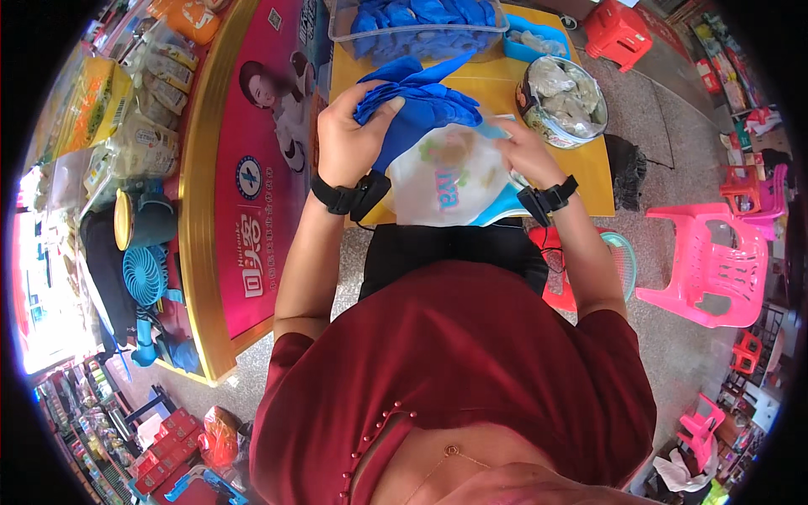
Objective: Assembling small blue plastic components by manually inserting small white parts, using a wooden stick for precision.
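Observation:
My left hand point(352, 126) is closed around a bunch of thin blue cloth-like pieces point(421, 94), thumb on top, their layered edges fanning out to the right. Just right of the bunch is my right hand point(530, 153), its fingers pointing toward the blue edges. Its fingertips look smeared, and I cannot tell whether they pinch anything. Below both hands, at the table's near edge, lies a flat white printed sheet-like thing point(450, 172) with a bright blue part at its lower right. Part of it is hidden by the blue pieces and my right hand.
On the yellow table point(596, 181), a clear tub point(332, 34) of blue pieces stands at the back. Right of it are a small blue basket point(560, 35) and a round tin point(532, 126) holding pale, plastic-looking bundles. A pink counter point(240, 151) rises at left; a pink chair point(673, 278) stands right.

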Demonstrator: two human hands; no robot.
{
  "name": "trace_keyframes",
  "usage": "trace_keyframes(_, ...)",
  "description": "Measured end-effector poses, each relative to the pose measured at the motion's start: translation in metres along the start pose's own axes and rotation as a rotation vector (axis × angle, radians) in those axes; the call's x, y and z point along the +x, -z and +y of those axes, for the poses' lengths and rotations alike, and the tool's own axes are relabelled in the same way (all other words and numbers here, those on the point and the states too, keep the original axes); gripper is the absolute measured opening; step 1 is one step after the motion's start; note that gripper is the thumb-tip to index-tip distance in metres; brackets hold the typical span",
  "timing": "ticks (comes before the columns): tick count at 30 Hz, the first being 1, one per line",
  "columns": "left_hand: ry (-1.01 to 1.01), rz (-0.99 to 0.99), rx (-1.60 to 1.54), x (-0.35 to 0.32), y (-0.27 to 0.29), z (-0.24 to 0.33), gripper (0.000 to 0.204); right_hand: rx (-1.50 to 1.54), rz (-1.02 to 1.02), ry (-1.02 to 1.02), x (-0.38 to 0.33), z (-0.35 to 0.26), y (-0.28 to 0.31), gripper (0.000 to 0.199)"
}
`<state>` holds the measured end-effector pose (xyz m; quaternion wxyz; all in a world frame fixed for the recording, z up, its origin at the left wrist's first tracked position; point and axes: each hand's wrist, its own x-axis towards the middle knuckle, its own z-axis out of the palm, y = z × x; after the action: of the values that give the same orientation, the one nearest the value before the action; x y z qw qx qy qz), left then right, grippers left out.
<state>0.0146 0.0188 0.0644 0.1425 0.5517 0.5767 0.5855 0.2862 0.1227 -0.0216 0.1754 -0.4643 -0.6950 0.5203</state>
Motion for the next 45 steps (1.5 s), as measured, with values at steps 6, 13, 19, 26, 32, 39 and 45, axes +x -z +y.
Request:
trace_keyframes(6, -0.033, -0.078, 0.032, 0.008, -0.019, 0.014, 0.029, 0.027, 0.324, 0.253, -0.013, -0.020, 0.028, 0.040)
trace_keyframes(13, -0.086, -0.048, 0.047, 0.022, -0.045, 0.020, 0.030, -0.091, 0.518, 0.351, -0.021, -0.017, 0.049, 0.042)
trace_keyframes(19, -0.087, -0.007, -0.066, 0.036, -0.067, 0.027, 0.033, -0.103, 0.547, 0.325, -0.022, -0.017, 0.071, 0.042)
trace_keyframes(26, 0.036, -0.024, -0.183, 0.046, -0.082, 0.026, 0.030, 0.103, 0.590, 0.349, -0.012, -0.021, 0.109, 0.041)
trace_keyframes(32, 0.113, 0.000, -0.327, 0.051, -0.071, 0.024, 0.022, 0.093, 0.702, 0.193, 0.009, -0.038, 0.188, 0.040)
trace_keyframes(39, 0.153, -0.033, -0.245, 0.048, -0.064, 0.013, 0.022, 0.034, 0.783, 0.315, 0.076, -0.039, 0.219, 0.045)
trace_keyframes(45, 0.159, -0.049, -0.259, 0.048, -0.061, 0.011, 0.022, -0.635, 0.992, 0.575, 0.103, -0.033, 0.217, 0.042)
